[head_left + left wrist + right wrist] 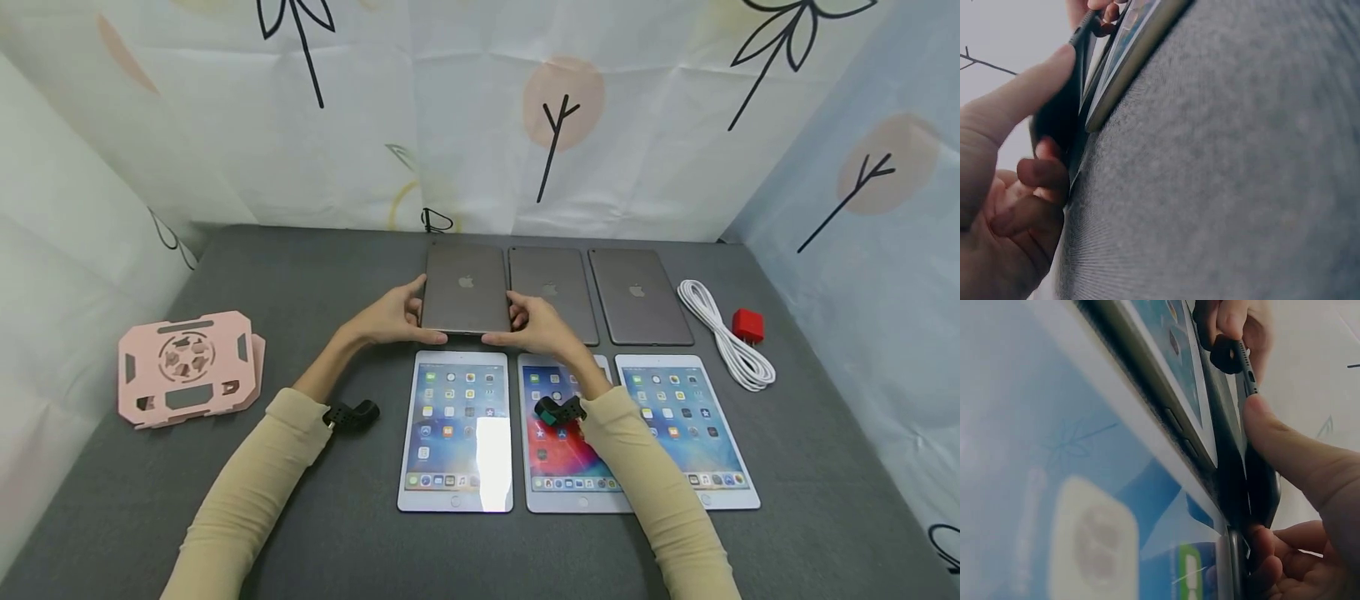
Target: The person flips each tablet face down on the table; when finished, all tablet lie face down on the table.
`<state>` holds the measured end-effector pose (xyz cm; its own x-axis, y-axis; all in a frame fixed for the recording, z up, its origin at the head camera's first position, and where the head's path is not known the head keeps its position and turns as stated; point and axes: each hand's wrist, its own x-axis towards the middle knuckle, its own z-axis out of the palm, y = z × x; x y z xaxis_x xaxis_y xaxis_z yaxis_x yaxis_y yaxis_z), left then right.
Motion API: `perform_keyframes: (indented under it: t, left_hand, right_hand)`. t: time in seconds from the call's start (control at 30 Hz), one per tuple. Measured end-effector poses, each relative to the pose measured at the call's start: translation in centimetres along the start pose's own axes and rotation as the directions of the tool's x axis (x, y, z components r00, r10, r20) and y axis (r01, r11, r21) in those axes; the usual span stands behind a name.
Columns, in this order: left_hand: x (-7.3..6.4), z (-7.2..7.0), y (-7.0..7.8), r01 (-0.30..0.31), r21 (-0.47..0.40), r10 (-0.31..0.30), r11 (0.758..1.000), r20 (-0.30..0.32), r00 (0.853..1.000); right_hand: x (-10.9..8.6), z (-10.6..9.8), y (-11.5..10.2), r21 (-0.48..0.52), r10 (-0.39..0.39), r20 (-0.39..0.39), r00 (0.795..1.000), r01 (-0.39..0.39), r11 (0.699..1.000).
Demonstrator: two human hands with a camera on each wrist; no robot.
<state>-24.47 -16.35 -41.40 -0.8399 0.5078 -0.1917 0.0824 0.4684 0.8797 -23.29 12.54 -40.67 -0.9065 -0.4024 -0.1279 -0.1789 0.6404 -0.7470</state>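
Observation:
A dark grey tablet (465, 292), back side up with an apple logo, lies at the left end of the far row. My left hand (393, 317) holds its left side, thumb at the near corner and curled fingers around the edge. On the opposite side my right hand (540, 325) grips it the same way. The right wrist view shows the port in the near edge of the tablet (1263, 481), between both thumbs. In the left wrist view, fingers curl under the tablet (1057, 115), close over the table. Directly nearer lies a white tablet (455, 433) with its screen lit.
Two more grey tablets (573, 292) (641, 296) lie face down to the right. Lit white tablets (536, 425) (682, 425) lie under and beside my right forearm. Pink cases (187, 367) sit at left; a white cable (723, 333) and red charger (747, 325) at right.

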Motion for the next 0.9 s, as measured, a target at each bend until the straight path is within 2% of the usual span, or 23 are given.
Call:
perform_keyframes:
  t: [0.13, 0.2, 0.4, 0.63, 0.9]
  left_hand:
    - [0.2, 0.1, -0.2, -0.009, 0.125, 0.011, 0.992, -0.020, 1.000]
    - [0.3, 0.1, -0.3, -0.006, 0.158, 0.010, 0.987, -0.027, 1.000]
    - [0.4, -0.3, -0.1, 0.001, 0.212, 0.003, 0.977, -0.016, 1.000]
    - [0.4, -0.7, 0.4, 0.023, 0.345, -0.021, 0.938, -0.009, 1.000]
    - [0.3, -0.6, 1.1, 0.056, 0.409, -0.059, 0.911, -0.007, 0.998]
  right_hand:
    - [0.0, 0.0, -0.1, -0.087, -0.015, 0.001, 1.000, 0.015, 0.996]
    - [0.0, 0.0, -0.2, -0.111, -0.018, 0.008, 1.000, 0.019, 0.994]
    - [0.1, 0.2, -0.6, -0.187, -0.030, 0.033, 0.999, 0.036, 0.982]
    - [0.2, 0.2, -1.2, -0.257, -0.026, 0.059, 0.998, 0.040, 0.966]
    - [0.3, 0.3, -1.5, -0.334, -0.022, 0.074, 0.997, 0.045, 0.941]
